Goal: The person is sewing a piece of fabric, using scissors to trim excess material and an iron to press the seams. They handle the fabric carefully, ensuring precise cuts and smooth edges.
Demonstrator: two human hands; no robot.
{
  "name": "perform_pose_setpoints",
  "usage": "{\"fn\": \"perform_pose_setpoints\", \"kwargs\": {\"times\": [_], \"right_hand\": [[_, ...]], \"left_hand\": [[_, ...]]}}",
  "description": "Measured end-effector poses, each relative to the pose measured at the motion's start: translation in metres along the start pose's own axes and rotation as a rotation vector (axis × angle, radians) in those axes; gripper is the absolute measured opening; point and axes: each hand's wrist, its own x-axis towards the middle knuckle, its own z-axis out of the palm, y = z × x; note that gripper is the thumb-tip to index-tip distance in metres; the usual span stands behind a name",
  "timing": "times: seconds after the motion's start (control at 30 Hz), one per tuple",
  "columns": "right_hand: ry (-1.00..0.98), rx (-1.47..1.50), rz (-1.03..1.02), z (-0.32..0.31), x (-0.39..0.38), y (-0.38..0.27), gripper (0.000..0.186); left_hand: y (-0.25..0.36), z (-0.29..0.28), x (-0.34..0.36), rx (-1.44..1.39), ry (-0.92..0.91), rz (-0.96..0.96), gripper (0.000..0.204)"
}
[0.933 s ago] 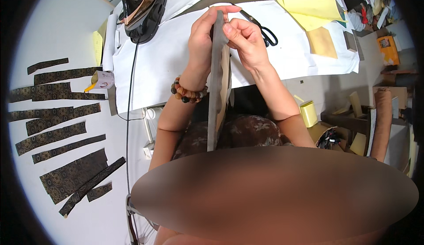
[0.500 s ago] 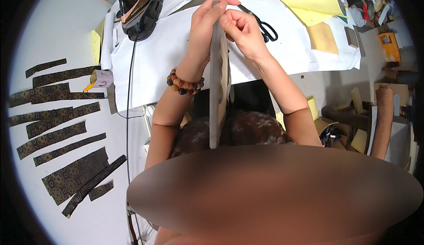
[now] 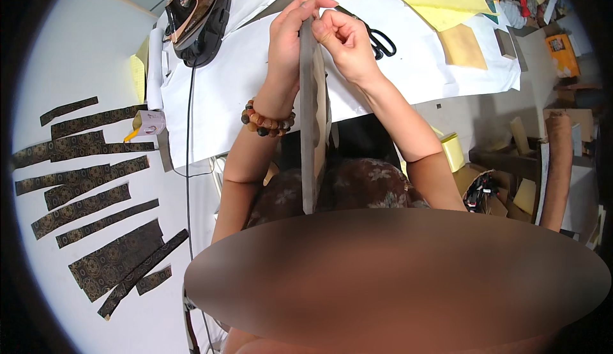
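A thin grey board (image 3: 307, 124) stands edge-on between my arms, running from my hands down to my patterned clothing. Along its right side lies a beige layer (image 3: 320, 98) with a wavy edge. My left hand (image 3: 287, 38) wraps round the board's far end, fingers reaching over the top. At that same end, my right hand (image 3: 346, 42) is closed in a pinch, thumb against the board's right side; whatever sits between its fingertips is hidden. Black-handled scissors (image 3: 383, 42) lie on the white-covered table (image 3: 242, 92) just beyond my right hand.
A black and brown iron (image 3: 203, 25) stands at the left, its cord trailing down. Dark patterned fabric strips (image 3: 115, 258) lie on a white surface at far left. Yellow sheets (image 3: 434, 0) are at back right; beyond the table's right end stand boxes and a brown roll (image 3: 557, 169).
The view has shifted a little, so the surroundings appear slightly displaced. Both hands keep their hold at the board's far end, with hardly any change in the fingers.
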Motion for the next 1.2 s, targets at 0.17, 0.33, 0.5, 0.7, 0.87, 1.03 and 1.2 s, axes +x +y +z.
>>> {"fn": "perform_pose_setpoints", "kwargs": {"times": [0.17,0.33,0.5,0.7,0.87,1.03,1.2], "right_hand": [[-0.071,0.008,0.100,-0.006,0.002,-0.004,0.038],[-0.103,0.048,0.249,-0.015,0.003,-0.003,0.036],[-0.160,0.164,0.312,-0.020,0.000,-0.008,0.033],[-0.023,0.175,0.318,-0.010,0.007,-0.017,0.030],[0.002,0.094,0.298,-0.009,0.000,-0.005,0.032],[-0.049,0.396,0.547,-0.010,-0.025,-0.021,0.042],[-0.016,0.449,0.529,-0.004,-0.020,-0.025,0.035]], "left_hand": [[0.004,0.012,-0.004,0.038,0.043,-0.002,0.041],[-0.003,-0.004,0.000,0.023,-0.083,-0.022,0.047],[-0.005,-0.004,0.002,0.101,-0.042,0.033,0.045],[-0.003,0.001,-0.001,0.024,-0.049,-0.056,0.044],[-0.003,0.003,0.001,0.034,-0.001,-0.008,0.042],[-0.010,-0.004,0.003,0.100,0.025,0.062,0.041],[-0.015,-0.003,0.006,0.062,0.021,0.073,0.041]]}}
